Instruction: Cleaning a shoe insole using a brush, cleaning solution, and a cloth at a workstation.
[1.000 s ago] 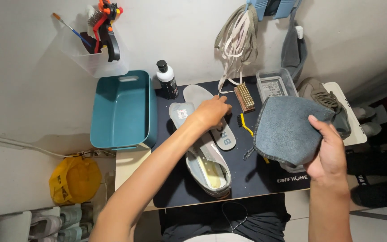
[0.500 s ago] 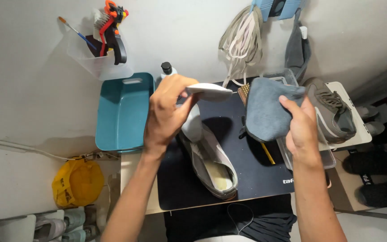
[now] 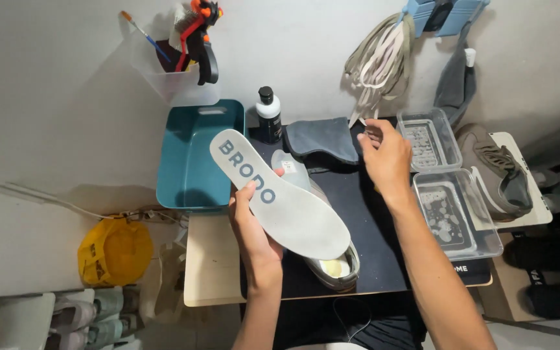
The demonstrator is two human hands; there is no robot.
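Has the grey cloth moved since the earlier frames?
Yes. The grey cloth left the right hand and now lies on the mat beside the black bottle.

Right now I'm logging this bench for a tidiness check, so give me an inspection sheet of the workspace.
Surface: small wooden table with a black mat over most of it.
Job's things: pale insole lifted in the left hand; grey shoe on the mat beneath it; grey cloth by the right hand.
Clutter: teal basin, black bottle with white shoulder, two clear trays, second shoe at the right edge.
Hands: left fingers grip the insole's edge; right hand open, holding nothing.
Cables: thin white cord along the wall at left.
Surroundings: laces hanging on the wall, clear tool cup, yellow bag below.
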